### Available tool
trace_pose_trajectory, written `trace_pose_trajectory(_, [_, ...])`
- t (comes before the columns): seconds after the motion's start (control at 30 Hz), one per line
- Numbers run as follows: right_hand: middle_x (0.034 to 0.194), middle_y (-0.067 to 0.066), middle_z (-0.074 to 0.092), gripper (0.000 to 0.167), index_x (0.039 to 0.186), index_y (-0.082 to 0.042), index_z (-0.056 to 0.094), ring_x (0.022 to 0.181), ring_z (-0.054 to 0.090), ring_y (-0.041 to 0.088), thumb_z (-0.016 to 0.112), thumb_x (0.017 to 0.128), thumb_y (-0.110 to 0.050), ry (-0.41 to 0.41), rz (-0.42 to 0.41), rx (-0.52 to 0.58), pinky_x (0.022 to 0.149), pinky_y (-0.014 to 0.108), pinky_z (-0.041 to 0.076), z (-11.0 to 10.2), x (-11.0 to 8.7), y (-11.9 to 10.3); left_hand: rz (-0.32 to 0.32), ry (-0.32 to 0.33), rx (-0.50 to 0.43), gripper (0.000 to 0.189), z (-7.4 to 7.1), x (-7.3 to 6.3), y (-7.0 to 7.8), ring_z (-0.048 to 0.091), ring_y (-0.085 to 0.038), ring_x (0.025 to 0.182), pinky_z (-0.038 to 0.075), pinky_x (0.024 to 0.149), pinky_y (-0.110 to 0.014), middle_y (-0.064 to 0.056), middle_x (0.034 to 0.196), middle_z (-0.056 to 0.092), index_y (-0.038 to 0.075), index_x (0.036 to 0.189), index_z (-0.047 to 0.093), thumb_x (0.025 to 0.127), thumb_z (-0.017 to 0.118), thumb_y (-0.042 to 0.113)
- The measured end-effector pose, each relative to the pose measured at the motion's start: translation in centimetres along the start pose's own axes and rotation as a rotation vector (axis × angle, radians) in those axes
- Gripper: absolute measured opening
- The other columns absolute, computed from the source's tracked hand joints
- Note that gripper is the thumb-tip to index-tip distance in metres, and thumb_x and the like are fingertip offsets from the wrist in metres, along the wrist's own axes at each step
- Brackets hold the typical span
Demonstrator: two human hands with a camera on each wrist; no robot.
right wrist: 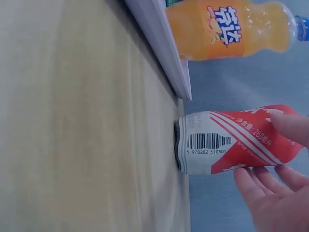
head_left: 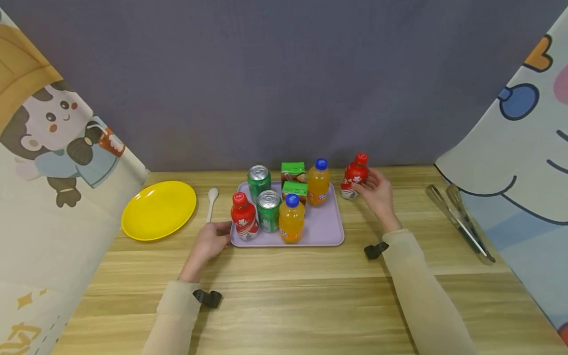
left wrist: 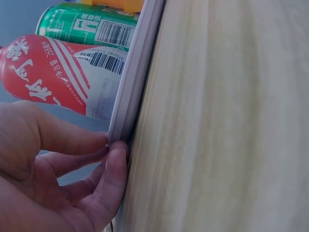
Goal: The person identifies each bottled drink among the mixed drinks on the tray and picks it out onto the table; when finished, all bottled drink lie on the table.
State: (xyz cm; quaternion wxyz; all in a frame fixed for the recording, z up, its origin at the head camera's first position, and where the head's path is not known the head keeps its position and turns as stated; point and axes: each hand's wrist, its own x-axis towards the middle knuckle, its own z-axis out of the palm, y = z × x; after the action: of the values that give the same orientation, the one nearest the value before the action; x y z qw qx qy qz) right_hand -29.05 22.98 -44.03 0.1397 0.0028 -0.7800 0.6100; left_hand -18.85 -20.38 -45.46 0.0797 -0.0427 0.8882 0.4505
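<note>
My left hand pinches the left rim of a lilac tray, thumb above and fingers beneath, as the left wrist view shows. Beside that hand, a red-and-white bottle stands on the tray. Also upright there are two green cans, two green-topped cartons and two orange drink bottles with blue caps. Past the tray's right end, my right hand grips a second red-and-white bottle between thumb and fingers. This bottle is upright, its base right at the tabletop.
A yellow plate lies at the left, with a white spoon between it and the tray. Metal tongs rest at the far right. A grey partition closes off the back of the wooden table; printed panels flank both sides.
</note>
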Motion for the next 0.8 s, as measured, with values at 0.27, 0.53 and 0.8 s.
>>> trace_pose_trajectory(0.27, [0.126,0.028,0.053,0.063,0.135,0.008,0.042,0.111,0.054,0.04,0.072,0.08,0.003,0.052,-0.003,0.019,0.087,0.03,0.048,-0.3,-2.2,-2.9,0.003,0.002,0.004,0.043,0.1,0.0,0.1,0.057,-0.023,0.079,0.05,0.061,-0.03,-0.024,0.117,0.06,-0.007,0.128,0.056,0.085,0.059,-0.001])
trace_pose_trajectory(0.53, [0.109,0.033,0.057,0.045,0.118,0.017,0.051,0.097,0.057,0.045,0.07,0.078,0.011,0.108,-0.14,0.049,0.076,0.02,0.049,0.7,-4.4,-5.5,0.001,0.006,-0.007,0.043,0.1,0.1,-0.3,0.057,-0.022,0.077,0.05,0.06,-0.028,-0.024,0.115,0.061,-0.008,0.128,0.056,0.085,0.059,-0.001])
trace_pose_trajectory(0.8, [0.108,0.032,0.059,0.04,0.115,0.015,0.055,0.096,0.058,0.046,0.071,0.079,0.009,0.036,-0.212,-0.015,0.077,0.021,0.05,1.9,-5.0,-6.4,-0.002,0.006,0.0,0.044,0.1,0.1,-0.1,0.057,-0.022,0.077,0.05,0.06,-0.029,-0.023,0.116,0.061,-0.007,0.128,0.055,0.085,0.059,0.0])
